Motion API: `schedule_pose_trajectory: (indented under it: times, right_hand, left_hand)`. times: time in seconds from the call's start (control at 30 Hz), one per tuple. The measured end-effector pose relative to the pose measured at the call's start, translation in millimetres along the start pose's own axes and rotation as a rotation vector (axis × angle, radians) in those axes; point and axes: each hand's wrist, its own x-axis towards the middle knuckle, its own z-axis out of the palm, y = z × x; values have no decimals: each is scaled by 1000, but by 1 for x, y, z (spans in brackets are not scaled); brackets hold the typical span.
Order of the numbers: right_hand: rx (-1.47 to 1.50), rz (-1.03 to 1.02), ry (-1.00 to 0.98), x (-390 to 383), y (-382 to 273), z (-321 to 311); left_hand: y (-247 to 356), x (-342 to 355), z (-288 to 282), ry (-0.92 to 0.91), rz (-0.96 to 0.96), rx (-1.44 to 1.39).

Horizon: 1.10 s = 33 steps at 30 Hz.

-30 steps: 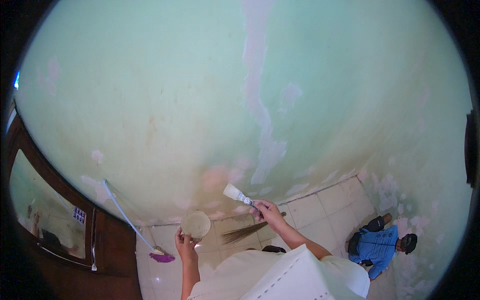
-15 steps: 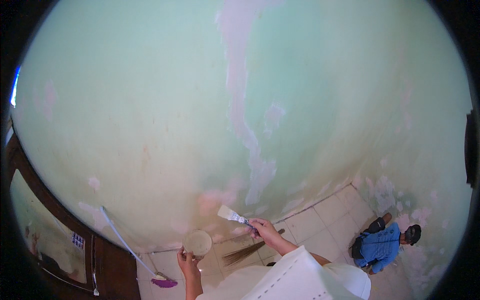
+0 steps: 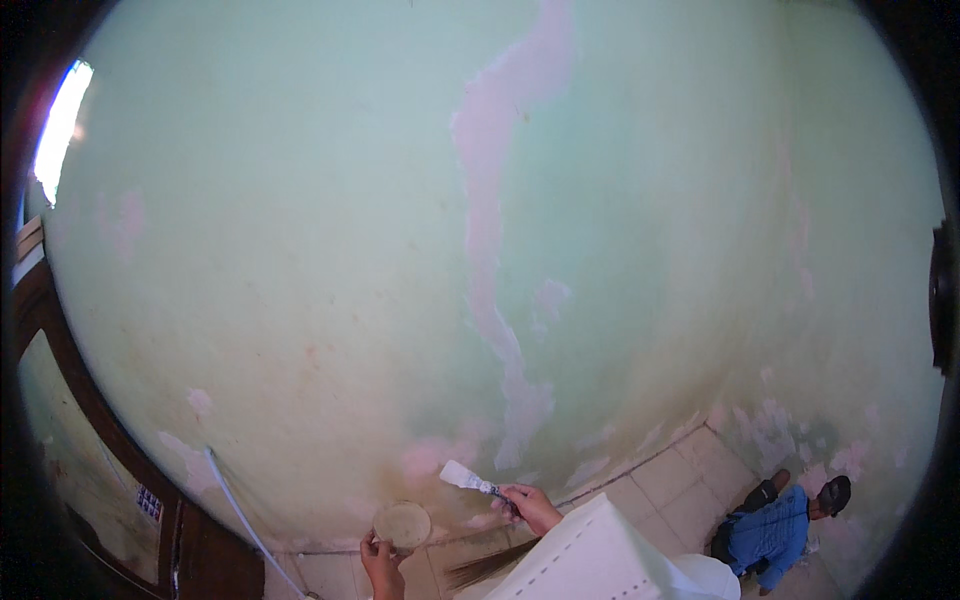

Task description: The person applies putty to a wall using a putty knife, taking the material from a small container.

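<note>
My right hand (image 3: pixel 533 508) grips the dark handle of a putty knife (image 3: pixel 466 477), whose pale, smeared blade points up and to the left, in front of the wall. Whether the blade touches the wall, I cannot tell. My left hand (image 3: pixel 382 563) holds a shallow round container (image 3: pixel 402 524) by its lower left side, its pale inside showing. The green wall (image 3: pixel 330 250) fills most of the view. A long pale pinkish patch (image 3: pixel 483 200) runs down it, ending low on the wall above my right hand.
A straw broom (image 3: pixel 488 568) lies on the tiled floor (image 3: pixel 625 505) behind my white sleeve or garment (image 3: pixel 590 555). At the lower right, another person (image 3: pixel 768 530) in blue wears a dark cap. A blue pole (image 3: pixel 240 510) leans at the lower left, beside a brown wooden cabinet or door (image 3: pixel 215 540).
The view has tilted upward, so the wall marks and floor sit lower. Both hands appear lower in view, still holding the putty knife and container. The other person's arm has shifted.
</note>
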Motion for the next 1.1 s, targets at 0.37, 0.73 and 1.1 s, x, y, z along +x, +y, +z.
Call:
schedule_pose_trajectory:
  times: [0.37,0.73,1.1]
  right_hand:
    - [20,57,-47,12,1,-11]
    - [-33,107,-130,16,-17,-15]
    - [-61,134,-258,1,-53,-18]
  left_hand:
    - [-76,76,-68,-450,-448,-675]
    - [-22,-29,7,146,115,76]
    - [-6,-78,19,67,106,158]
